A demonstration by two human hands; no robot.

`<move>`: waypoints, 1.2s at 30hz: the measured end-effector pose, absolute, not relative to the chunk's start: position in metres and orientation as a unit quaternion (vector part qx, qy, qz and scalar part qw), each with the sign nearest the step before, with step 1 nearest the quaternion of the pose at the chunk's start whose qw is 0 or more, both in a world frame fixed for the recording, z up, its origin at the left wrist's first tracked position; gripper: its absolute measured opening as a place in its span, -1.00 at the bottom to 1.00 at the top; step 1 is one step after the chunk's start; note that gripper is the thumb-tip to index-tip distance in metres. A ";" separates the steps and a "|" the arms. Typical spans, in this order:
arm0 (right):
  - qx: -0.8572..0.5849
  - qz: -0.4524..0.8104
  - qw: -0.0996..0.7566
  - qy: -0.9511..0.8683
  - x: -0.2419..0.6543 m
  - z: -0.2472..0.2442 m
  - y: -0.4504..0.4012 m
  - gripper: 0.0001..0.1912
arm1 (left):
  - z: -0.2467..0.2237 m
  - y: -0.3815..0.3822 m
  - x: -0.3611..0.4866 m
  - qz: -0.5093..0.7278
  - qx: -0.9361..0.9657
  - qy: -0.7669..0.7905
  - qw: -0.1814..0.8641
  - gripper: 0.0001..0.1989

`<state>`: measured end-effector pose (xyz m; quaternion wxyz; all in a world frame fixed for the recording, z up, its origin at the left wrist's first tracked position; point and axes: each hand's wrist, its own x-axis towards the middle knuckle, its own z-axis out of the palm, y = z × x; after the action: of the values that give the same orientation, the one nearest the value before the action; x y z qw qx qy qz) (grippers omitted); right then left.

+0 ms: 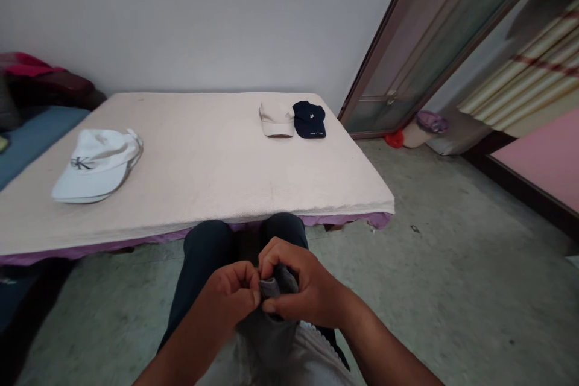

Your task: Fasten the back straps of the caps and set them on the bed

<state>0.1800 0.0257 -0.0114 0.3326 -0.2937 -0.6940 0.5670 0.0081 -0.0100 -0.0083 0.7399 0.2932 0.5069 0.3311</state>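
Above my lap I hold what looks like a grey cap (271,335), its soft fabric bunched and partly folded. The fingertips of my left hand (230,295) are closed in a pinch at the left edge of the cloth. My right hand (312,286) is closed around its upper part, with the thumb in front and the fingers curled over the top. Both hands nearly touch at a small folded strip of the grey fabric. Fingers and shadow hide much of the cap's shape.
A bed with a pale cover (203,157) is in front of my knees. On it lie white caps (99,163) at left, and a beige cap (277,119) beside a navy cap (310,119) at the far right. A glass-panelled door (393,60) stands beyond the bed's right corner.
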 end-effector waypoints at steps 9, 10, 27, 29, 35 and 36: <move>-0.338 0.529 0.252 -0.736 0.183 0.003 0.029 -0.72 | -0.002 -0.007 0.012 0.317 0.317 0.532 0.718 -0.90; -0.339 0.526 0.260 -0.736 0.182 0.003 0.028 -0.72 | -0.001 -0.007 0.013 0.317 0.318 0.531 0.718 -0.90; -0.344 0.549 0.231 -0.726 0.185 0.009 0.028 -0.72 | 0.003 -0.013 0.012 0.307 0.323 0.525 0.725 -0.92; -0.351 0.543 0.212 -0.733 0.185 0.012 0.029 -0.72 | 0.000 -0.014 0.012 0.308 0.315 0.520 0.732 -0.91; -0.355 0.566 0.210 -0.714 0.183 0.005 0.027 -0.71 | -0.006 -0.019 0.010 0.308 0.301 0.493 0.756 -0.91; -0.353 0.572 0.215 -0.708 0.183 0.002 0.027 -0.70 | -0.006 -0.020 0.009 0.312 0.299 0.488 0.759 -0.91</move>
<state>0.1825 0.0267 0.0023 0.2154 -0.3529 -0.7082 0.5722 0.0093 -0.0199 -0.0057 0.7589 0.2986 0.4875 0.3118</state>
